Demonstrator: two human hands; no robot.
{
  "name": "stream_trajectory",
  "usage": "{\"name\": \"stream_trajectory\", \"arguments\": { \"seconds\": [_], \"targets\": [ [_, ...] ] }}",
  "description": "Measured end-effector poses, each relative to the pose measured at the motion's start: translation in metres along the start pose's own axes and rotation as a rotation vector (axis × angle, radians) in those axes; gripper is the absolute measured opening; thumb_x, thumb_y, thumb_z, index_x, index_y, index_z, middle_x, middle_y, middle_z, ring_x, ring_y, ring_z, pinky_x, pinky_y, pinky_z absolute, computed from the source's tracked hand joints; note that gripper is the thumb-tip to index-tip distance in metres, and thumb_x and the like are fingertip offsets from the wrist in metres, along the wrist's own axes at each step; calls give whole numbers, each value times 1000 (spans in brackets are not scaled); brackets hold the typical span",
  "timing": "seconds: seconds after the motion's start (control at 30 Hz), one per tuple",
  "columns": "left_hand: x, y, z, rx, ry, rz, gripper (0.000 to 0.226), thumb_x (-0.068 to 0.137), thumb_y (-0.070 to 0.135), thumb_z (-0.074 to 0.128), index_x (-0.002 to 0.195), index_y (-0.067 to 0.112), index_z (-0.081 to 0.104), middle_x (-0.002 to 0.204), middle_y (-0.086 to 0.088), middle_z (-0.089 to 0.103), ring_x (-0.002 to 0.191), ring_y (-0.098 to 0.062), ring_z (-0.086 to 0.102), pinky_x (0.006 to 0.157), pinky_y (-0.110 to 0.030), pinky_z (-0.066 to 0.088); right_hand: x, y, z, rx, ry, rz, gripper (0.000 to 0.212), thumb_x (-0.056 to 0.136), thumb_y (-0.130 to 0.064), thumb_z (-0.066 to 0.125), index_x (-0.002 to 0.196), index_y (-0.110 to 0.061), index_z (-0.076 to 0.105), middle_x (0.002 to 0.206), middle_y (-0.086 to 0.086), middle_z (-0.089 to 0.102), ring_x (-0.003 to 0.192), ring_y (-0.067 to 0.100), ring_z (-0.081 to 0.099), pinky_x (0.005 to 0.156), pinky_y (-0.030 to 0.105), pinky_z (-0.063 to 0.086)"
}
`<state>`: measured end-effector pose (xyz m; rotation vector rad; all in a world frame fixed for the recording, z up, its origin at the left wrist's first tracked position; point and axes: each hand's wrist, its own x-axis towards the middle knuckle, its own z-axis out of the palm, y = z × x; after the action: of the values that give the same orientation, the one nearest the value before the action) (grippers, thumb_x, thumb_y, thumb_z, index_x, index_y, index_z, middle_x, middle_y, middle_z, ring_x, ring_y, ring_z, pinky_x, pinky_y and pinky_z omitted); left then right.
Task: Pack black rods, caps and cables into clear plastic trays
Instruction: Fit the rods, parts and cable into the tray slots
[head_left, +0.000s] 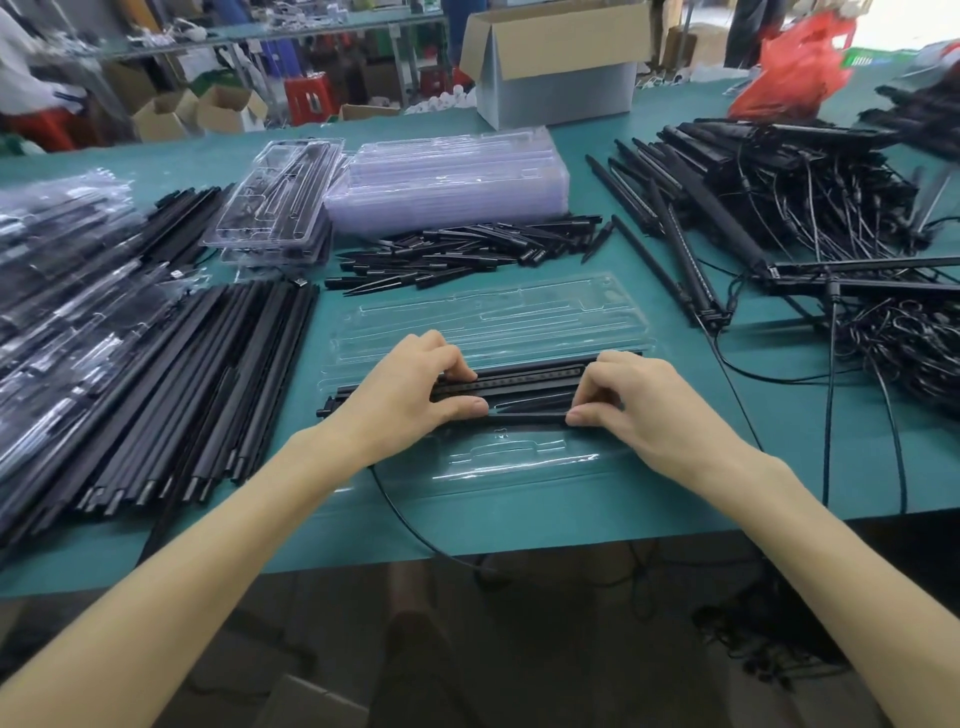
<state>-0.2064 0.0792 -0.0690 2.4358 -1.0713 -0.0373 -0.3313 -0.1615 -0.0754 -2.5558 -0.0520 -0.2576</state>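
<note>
Two bare arms reach in from the bottom. The left hand (415, 387) and the right hand (652, 405) curl fingers and thumbs round the black rods (530, 387), one hand at each end. I think this pushes them flat into their slots. The rods lie in the middle of the open clear tray (519, 460). Caps (467, 254) and cables (831, 197) wait behind, easy to grab.

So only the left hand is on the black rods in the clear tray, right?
No: the head view shows the left hand and the right hand both pinching the black rods in the clear tray.
</note>
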Motion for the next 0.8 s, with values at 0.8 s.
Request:
{"name": "stream_trajectory", "arguments": {
  "seconds": [0.8],
  "targets": [
    [1,2,-3,56,-34,8,39,85,44,74,111,16,66,102,7,49,106,-15,46,94,-28,41,-48,-147,91,-373,-20,-350,34,73,-37,82,85,-19,56,83,-2,52,75,18,49,62,28,42]
  ]
}}
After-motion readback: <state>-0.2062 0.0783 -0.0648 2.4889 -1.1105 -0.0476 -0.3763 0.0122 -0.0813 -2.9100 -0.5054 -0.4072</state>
